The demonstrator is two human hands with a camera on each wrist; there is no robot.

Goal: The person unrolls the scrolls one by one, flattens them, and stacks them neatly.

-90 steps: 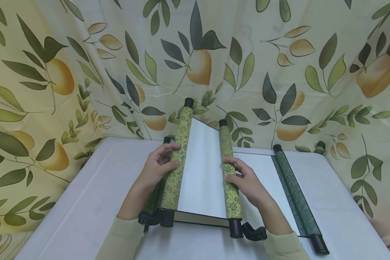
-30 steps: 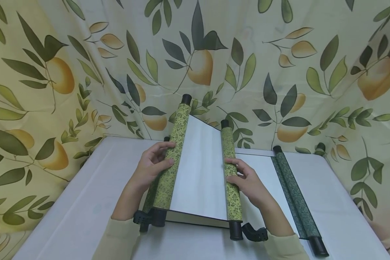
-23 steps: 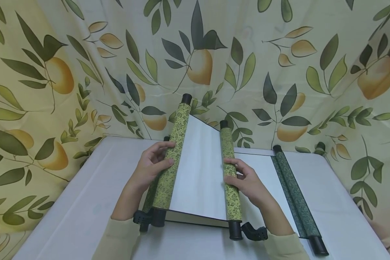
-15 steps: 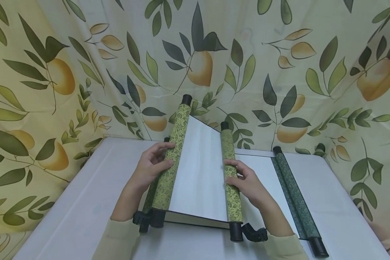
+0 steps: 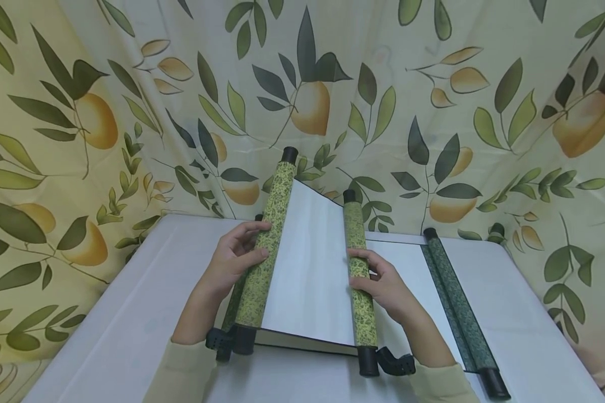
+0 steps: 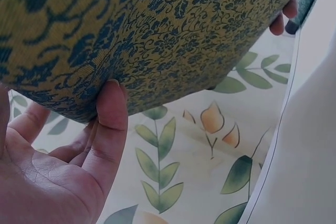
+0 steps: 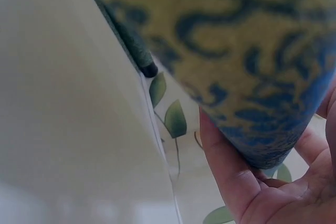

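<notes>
A hanging scroll (image 5: pixel 310 268) in yellow-green patterned brocade, its white sheet partly unrolled, is held tilted above the table with its far end higher. My left hand (image 5: pixel 232 254) grips the left roll, fingers behind and thumb in front. The right roll (image 5: pixel 361 313) is gripped by my right hand (image 5: pixel 385 282) about midway along. In the left wrist view, the thumb (image 6: pixel 109 119) presses against the patterned cloth. The right wrist view shows the right roll close up, with fingers (image 7: pixel 226 166) curled beneath it. Black knobs cap both rolls.
Under the held scroll, a dark green scroll (image 5: pixel 461 302) lies spread on the white table (image 5: pixel 126 324); its left roll is mostly hidden behind my left hand. A curtain (image 5: pixel 181 112) printed with fruit and leaves hangs behind the table.
Since three seconds ago, my left hand has moved slightly left with its roll, so more white sheet shows between the rolls. Over the last second both hands have stayed almost still.
</notes>
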